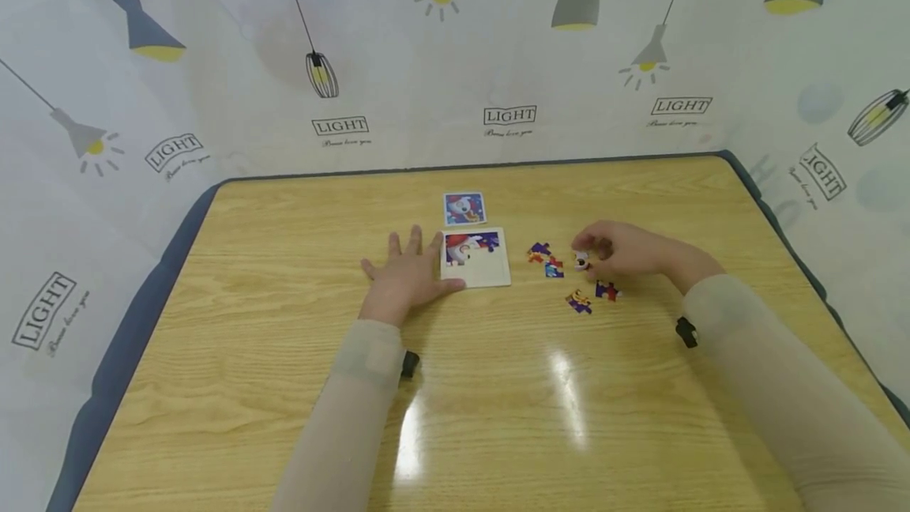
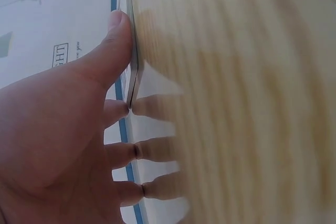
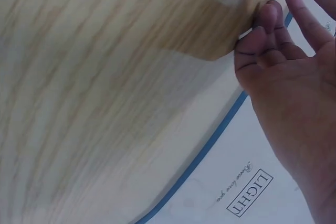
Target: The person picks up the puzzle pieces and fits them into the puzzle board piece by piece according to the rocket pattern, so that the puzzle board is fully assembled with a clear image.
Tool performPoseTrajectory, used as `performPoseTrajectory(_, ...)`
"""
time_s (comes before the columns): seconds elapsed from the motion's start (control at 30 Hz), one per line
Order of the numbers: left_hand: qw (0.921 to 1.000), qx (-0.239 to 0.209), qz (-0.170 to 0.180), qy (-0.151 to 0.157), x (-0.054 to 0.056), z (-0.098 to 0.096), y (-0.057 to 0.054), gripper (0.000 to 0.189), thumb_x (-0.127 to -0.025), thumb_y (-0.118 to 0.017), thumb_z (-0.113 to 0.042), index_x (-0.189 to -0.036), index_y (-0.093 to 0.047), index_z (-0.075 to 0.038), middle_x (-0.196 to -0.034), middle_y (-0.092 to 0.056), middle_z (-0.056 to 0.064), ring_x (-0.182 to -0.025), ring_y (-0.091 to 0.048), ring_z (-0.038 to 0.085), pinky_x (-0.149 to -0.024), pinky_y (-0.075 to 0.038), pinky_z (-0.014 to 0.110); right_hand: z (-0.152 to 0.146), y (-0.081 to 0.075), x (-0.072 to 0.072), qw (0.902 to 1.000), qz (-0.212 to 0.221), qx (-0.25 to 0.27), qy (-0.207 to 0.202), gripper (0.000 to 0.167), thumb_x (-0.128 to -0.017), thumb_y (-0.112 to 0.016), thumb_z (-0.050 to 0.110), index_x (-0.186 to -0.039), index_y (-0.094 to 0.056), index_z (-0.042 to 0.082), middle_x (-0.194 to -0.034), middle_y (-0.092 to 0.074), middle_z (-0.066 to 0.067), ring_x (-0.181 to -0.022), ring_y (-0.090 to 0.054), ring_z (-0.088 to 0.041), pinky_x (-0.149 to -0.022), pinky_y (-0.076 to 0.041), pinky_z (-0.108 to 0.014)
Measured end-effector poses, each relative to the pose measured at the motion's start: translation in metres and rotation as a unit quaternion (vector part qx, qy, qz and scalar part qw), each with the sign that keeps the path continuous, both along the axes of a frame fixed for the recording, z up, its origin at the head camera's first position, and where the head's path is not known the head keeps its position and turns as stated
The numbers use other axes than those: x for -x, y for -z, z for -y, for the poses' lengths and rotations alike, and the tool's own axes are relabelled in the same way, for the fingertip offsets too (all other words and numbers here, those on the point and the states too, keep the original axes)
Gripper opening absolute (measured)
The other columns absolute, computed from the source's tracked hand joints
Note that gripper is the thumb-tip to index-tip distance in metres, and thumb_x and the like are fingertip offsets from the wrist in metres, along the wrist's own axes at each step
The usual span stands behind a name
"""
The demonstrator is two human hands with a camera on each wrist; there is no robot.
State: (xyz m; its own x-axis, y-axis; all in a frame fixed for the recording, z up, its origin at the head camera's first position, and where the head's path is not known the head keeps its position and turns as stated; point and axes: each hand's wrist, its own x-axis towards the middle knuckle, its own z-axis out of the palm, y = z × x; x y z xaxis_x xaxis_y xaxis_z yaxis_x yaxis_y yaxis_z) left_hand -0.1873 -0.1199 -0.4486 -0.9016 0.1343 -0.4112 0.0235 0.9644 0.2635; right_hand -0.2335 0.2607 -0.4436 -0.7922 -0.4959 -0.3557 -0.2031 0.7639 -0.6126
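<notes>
My left hand lies spread on the table, its thumb and index finger touching the edges of a white puzzle tray. Joined pieces with a red, white and purple picture fill the upper part of that tray. In the left wrist view the thumb rests along the tray's side. My right hand pinches a white puzzle piece between thumb and index finger, low over the table. Its other fingers are curled in the right wrist view, where the piece is barely visible.
Loose puzzle pieces lie around the right hand: joined-looking ones, a blue one, a yellow one and a red-purple one. A small picture card sits behind the tray. Lamp-patterned cloth surrounds the wooden table.
</notes>
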Motion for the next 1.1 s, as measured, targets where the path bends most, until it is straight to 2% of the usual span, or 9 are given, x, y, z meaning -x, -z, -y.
performPoseTrajectory(0.17, 1.0, 0.005, 0.005, 0.006, 0.0, -0.001, -0.001, 0.102, -0.094, -0.057, -0.079, -0.172, -0.01, -0.035, -0.182, 0.007, 0.008, -0.166, 0.01, 0.047, -0.117, -0.002, 0.091, -0.004, 0.004, 0.001, 1.0, -0.005, 0.006, 0.0, 0.056, -0.095, -0.081, 0.018, -0.144, -0.058, 0.004, -0.141, -0.062, -0.018, -0.112, -0.056, -0.028, -0.098, -0.051, -0.042)
performPoseTrajectory(0.37, 0.9998, 0.014, 0.007, 0.011, 0.0, -0.002, -0.001, 0.102, -0.094, -0.054, -0.081, -0.172, -0.008, -0.035, -0.181, 0.01, 0.008, -0.165, 0.01, 0.047, -0.117, -0.002, 0.091, -0.003, 0.007, 0.002, 0.9998, -0.007, 0.017, 0.011, 0.055, -0.096, -0.08, 0.02, -0.144, -0.058, 0.006, -0.134, -0.063, -0.015, -0.105, -0.053, -0.025, -0.091, -0.049, -0.036)
performPoseTrajectory(0.47, 0.9997, 0.016, 0.007, 0.014, 0.001, -0.001, 0.0, 0.103, -0.094, -0.053, -0.082, -0.172, -0.007, -0.034, -0.181, 0.01, 0.009, -0.165, 0.01, 0.048, -0.117, -0.002, 0.091, -0.004, 0.009, 0.002, 0.9997, -0.013, 0.014, 0.017, 0.055, -0.097, -0.08, 0.02, -0.145, -0.058, 0.006, -0.134, -0.063, -0.014, -0.104, -0.053, -0.025, -0.09, -0.049, -0.037)
performPoseTrajectory(0.7, 0.9992, 0.032, 0.01, 0.02, 0.005, 0.001, 0.003, 0.103, -0.094, -0.051, -0.083, -0.172, -0.004, -0.034, -0.181, 0.012, 0.009, -0.165, 0.01, 0.048, -0.116, -0.004, 0.092, -0.001, 0.01, 0.001, 0.9994, -0.019, 0.014, 0.024, 0.055, -0.098, -0.078, 0.021, -0.147, -0.058, 0.007, -0.139, -0.063, -0.015, -0.11, -0.056, -0.026, -0.098, -0.051, -0.042)
performPoseTrajectory(0.87, 0.9991, 0.034, 0.015, 0.021, 0.007, -0.001, 0.003, 0.104, -0.093, -0.051, -0.083, -0.173, -0.005, -0.034, -0.181, 0.012, 0.009, -0.165, 0.01, 0.049, -0.116, -0.005, 0.092, -0.002, 0.012, -0.001, 0.9992, -0.024, 0.014, 0.029, 0.055, -0.098, -0.078, 0.025, -0.146, -0.059, 0.007, -0.136, -0.065, -0.014, -0.107, -0.056, -0.025, -0.093, -0.051, -0.039)
performPoseTrajectory(1.0, 0.9991, 0.034, 0.016, 0.021, 0.006, -0.002, 0.003, 0.105, -0.094, -0.051, -0.083, -0.173, -0.004, -0.033, -0.181, 0.012, 0.01, -0.165, 0.01, 0.049, -0.115, -0.005, 0.093, -0.002, 0.012, -0.003, 0.9989, -0.021, 0.013, 0.039, 0.056, -0.097, -0.079, 0.029, -0.146, -0.061, 0.008, -0.134, -0.065, -0.013, -0.108, -0.056, -0.025, -0.095, -0.052, -0.04)
performPoseTrajectory(1.1, 0.999, 0.036, 0.013, 0.022, 0.005, -0.002, 0.004, 0.105, -0.094, -0.051, -0.083, -0.173, -0.004, -0.032, -0.181, 0.012, 0.01, -0.165, 0.01, 0.05, -0.114, -0.006, 0.093, -0.001, 0.015, -0.004, 0.9983, -0.026, 0.016, 0.049, 0.054, -0.096, -0.08, 0.029, -0.142, -0.063, 0.009, -0.127, -0.066, -0.011, -0.105, -0.055, -0.025, -0.091, -0.05, -0.039)
